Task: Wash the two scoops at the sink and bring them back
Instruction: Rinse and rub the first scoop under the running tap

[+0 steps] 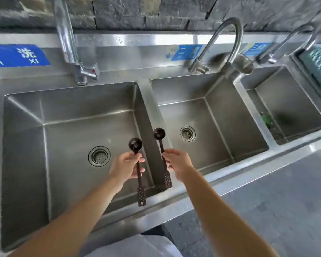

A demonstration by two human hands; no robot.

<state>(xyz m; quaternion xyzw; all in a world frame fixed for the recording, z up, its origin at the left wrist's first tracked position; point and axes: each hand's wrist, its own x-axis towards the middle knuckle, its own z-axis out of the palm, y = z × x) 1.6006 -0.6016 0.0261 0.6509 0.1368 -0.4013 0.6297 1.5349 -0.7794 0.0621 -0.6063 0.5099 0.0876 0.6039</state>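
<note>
I stand at a steel sink with three basins. My left hand (125, 166) grips the handle of a dark long-handled scoop (135, 144), bowl pointing away, over the right part of the left basin (26, 145). My right hand (177, 164) pinches the handle of a second dark scoop (159, 133), held above the divider between the left basin and the middle basin (220, 112). Both handles end in perforated tips pointing toward me. No water runs from the left tap (67, 43) or the middle gooseneck tap (228, 39).
A third, smaller basin (293, 101) lies at the right with a green thing inside and its own tap (289, 41). A teal mat (317, 62) sits at the far right. Blue labels (20, 55) are stuck on the backsplash. Grey floor lies at the lower right.
</note>
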